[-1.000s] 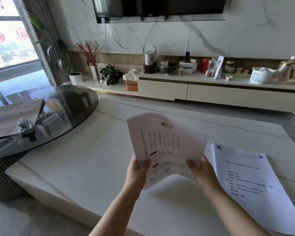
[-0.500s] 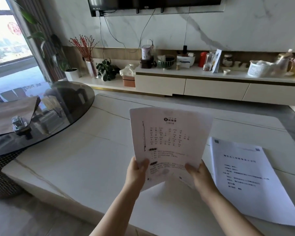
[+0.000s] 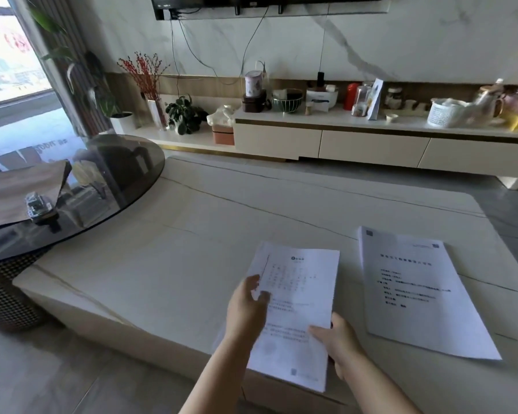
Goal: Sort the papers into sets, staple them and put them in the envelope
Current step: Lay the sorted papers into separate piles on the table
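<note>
so far sorting only: both hands, left hand [image 3: 245, 309] and right hand [image 3: 338, 342], grip one paper set [image 3: 299, 312] near; another set [image 3: 416, 291] lies right; stapler [image 3: 39, 206] and envelope [image 3: 18, 189] untouched far left.

Both forearms are bare to the frame's edge, the left hand [image 3: 245, 312] and right hand [image 3: 338, 342] ungloved.

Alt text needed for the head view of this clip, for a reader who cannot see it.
Two hands hold a printed sheaf of papers low over a pale marble table: left hand at its left edge, right hand at its lower right. A second paper stack lies to the right.
</note>
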A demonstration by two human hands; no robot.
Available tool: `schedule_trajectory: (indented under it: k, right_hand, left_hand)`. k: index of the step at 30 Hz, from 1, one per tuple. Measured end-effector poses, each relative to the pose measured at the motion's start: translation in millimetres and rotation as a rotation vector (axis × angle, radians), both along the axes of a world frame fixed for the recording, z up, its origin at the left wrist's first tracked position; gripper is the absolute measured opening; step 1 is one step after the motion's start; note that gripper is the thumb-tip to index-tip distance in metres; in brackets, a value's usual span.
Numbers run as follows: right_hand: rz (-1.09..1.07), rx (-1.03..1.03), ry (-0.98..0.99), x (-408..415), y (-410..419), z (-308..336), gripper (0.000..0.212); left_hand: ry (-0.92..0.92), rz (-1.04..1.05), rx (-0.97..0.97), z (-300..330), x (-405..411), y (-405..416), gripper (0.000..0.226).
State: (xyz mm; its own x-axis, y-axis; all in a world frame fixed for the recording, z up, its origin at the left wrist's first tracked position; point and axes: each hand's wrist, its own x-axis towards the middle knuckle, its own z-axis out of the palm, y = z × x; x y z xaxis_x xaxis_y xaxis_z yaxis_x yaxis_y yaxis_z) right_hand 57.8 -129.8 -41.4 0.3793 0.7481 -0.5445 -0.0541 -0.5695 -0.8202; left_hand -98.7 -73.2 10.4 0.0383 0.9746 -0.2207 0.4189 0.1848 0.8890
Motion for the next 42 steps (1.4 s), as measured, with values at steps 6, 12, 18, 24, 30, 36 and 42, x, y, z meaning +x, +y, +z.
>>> schedule_trajectory:
  k: [6,12,18,24,30,36,42]
  right_hand:
    - [0.291,-0.217,-0.630,28.8,-5.8,8.0,0.034]
    - [0.442,0.068,-1.053,69.1,37.6,0.8,0.045]
    - [0.624,-0.080,-1.199,85.6,78.8,-9.4,0.083]
    - [0.694,-0.090,-1.143,88.4,85.6,-23.1,0.106]
    - [0.490,0.250,-0.863,68.4,81.2,-16.0,0.076]
    - [0.015,0.198,-0.356,43.8,57.9,0.3,0.094]
    - [0.040,0.083,-0.354,50.5,43.6,-6.4,0.012]
  left_hand:
    - [0.292,-0.258,0.075,-30.8,26.2,1.0,0.041]
    - [0.265,-0.293,0.151,-42.2,51.5,28.2,0.039]
    - [0.688,-0.439,0.412,-51.9,56.6,45.8,0.041]
    - [0.699,-0.508,0.251,-49.8,68.8,46.0,0.043]
    - [0.694,-0.507,0.100,-43.2,70.7,47.8,0.043]
    - [0.421,-0.420,-0.046,-32.9,71.3,51.0,0.042]
    - [0.237,-0.329,-0.065,-28.5,61.3,48.2,0.030]
